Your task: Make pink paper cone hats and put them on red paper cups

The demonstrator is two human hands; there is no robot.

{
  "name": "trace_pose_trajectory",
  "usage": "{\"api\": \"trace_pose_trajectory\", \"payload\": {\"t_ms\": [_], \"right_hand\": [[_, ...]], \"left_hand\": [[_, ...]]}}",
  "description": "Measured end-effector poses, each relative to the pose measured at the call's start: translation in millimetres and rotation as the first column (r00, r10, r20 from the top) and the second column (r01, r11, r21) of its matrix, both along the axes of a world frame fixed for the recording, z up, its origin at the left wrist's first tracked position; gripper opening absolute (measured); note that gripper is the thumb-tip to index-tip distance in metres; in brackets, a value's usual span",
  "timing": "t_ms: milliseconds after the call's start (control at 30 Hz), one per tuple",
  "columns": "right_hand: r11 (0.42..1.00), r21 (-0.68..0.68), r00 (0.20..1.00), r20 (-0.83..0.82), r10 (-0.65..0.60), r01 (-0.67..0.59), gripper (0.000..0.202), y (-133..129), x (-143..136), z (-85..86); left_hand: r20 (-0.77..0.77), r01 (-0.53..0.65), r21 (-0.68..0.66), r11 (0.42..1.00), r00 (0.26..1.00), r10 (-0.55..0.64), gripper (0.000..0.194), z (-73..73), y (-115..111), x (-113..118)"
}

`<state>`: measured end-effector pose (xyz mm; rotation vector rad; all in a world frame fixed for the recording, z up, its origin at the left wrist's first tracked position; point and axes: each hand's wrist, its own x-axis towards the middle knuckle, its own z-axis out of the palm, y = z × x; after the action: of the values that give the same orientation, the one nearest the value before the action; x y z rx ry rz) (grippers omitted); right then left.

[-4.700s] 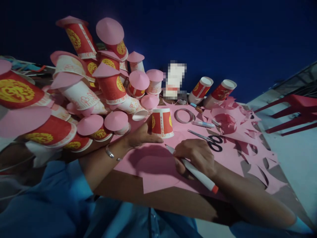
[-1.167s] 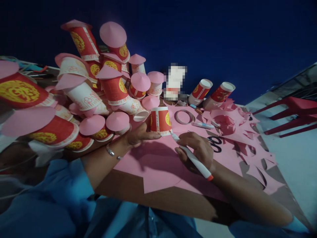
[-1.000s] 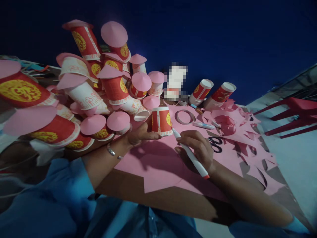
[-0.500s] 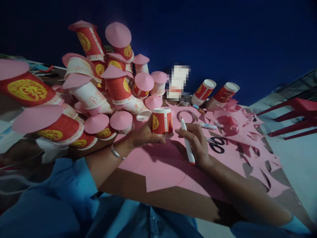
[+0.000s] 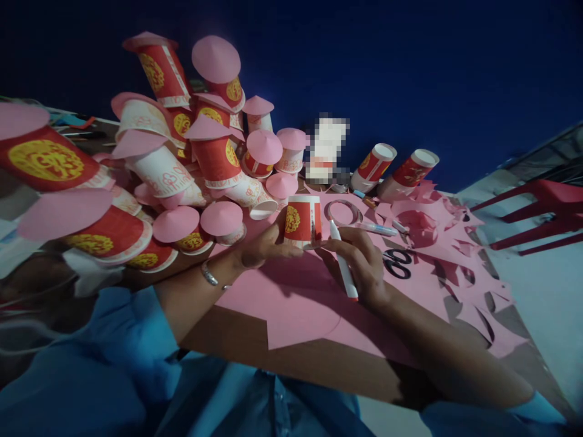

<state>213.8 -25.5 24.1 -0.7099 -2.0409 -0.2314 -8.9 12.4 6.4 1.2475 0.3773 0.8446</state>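
Observation:
A red and white paper cup [image 5: 303, 220] with a yellow emblem stands upside down, its wide rim downward, in my left hand [image 5: 268, 246]. The thumb lies along its lower edge. My right hand [image 5: 359, 261] is closed round a white marker [image 5: 344, 261] with a red end, held slanted; its fingertips reach the cup's lower right edge. Under both hands lies a pink paper sheet [image 5: 296, 303] with a faint curved line on it.
Many cups with pink cone tops [image 5: 214, 152] are piled at the left. Stacked cups [image 5: 376, 167], a tape roll [image 5: 344, 212], black-handled scissors [image 5: 398, 264] and pink paper scraps [image 5: 473, 291] lie to the right. A red stool [image 5: 546, 206] is beyond.
The cup has turned slightly and shifted a little to the right. The fingers of my right hand have come against its lower edge.

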Motion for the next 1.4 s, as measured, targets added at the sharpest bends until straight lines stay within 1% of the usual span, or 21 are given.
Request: {"api": "trace_pose_trajectory", "payload": {"t_ms": [67, 133, 200, 267, 367, 467, 533, 600, 733, 833, 933, 1033, 1233, 1400], "right_hand": [[1.000, -0.002, 1.000, 0.003, -0.013, 0.013, 0.029, 1, 0, -0.8], [1.000, 0.004, 1.000, -0.001, -0.009, 0.009, 0.030, 1, 1, -0.5], [1.000, 0.012, 1.000, -0.008, 0.015, -0.015, 0.030, -2, 1, 1.5], [0.998, 0.024, 0.999, -0.006, 0.054, -0.054, 0.030, -6, 1, 5.2], [0.994, 0.018, 0.994, 0.023, 0.111, -0.111, 0.028, -14, -1, 11.1], [0.986, -0.042, 0.987, -0.021, 0.162, -0.163, 0.021, -19, -5, 14.0], [0.979, -0.074, 0.980, -0.077, 0.185, -0.191, 0.020, -18, -7, 14.1], [0.975, -0.079, 0.976, -0.093, 0.199, -0.206, 0.021, -17, -8, 13.8], [0.978, -0.057, 0.978, -0.062, 0.198, -0.202, 0.024, -14, -8, 14.5], [0.980, -0.050, 0.980, -0.060, 0.188, -0.191, 0.023, -14, -7, 15.1], [0.981, -0.038, 0.980, -0.072, 0.185, -0.188, 0.024, -14, -8, 14.2], [0.980, -0.056, 0.981, -0.065, 0.185, -0.188, 0.024, -13, -8, 12.7], [0.973, -0.084, 0.976, -0.056, 0.212, -0.216, 0.022, -14, -7, 10.8], [0.976, -0.096, 0.980, -0.054, 0.192, -0.197, 0.023, -15, -8, 11.9]], "left_hand": [[0.022, -0.031, 0.014, 0.999, 0.999, 0.030, 0.070, 1.7, 0, 1], [0.028, -0.042, 0.002, 0.999, 0.999, 0.042, 0.068, 1.4, -1, 1], [0.018, -0.060, -0.025, 0.998, 0.998, 0.060, 0.070, -0.8, -1, 0], [-0.016, -0.104, -0.036, 0.994, 0.994, 0.104, 0.076, -3.5, 0, -1], [-0.069, -0.163, -0.016, 0.986, 0.984, 0.162, 0.080, -5.5, 1, -2], [-0.089, -0.160, 0.012, 0.987, 0.983, 0.161, 0.085, -4.0, 2, -2], [-0.108, -0.164, 0.031, 0.986, 0.980, 0.166, 0.087, -2.1, 1, -2], [-0.139, -0.173, 0.045, 0.984, 0.974, 0.178, 0.086, -0.5, 1, -3], [-0.163, -0.178, 0.052, 0.983, 0.969, 0.184, 0.082, 0.5, 0, -3], [-0.143, -0.168, 0.047, 0.985, 0.975, 0.173, 0.079, 0.3, -1, -2], [-0.106, -0.161, 0.032, 0.986, 0.981, 0.163, 0.083, -0.1, -1, 0], [-0.106, -0.161, 0.017, 0.987, 0.981, 0.162, 0.086, -0.8, -1, 0], [-0.116, -0.162, 0.031, 0.986, 0.980, 0.164, 0.086, -1.5, -1, 0], [-0.107, -0.173, 0.052, 0.983, 0.978, 0.178, 0.086, -2.0, 0, 0]]}}
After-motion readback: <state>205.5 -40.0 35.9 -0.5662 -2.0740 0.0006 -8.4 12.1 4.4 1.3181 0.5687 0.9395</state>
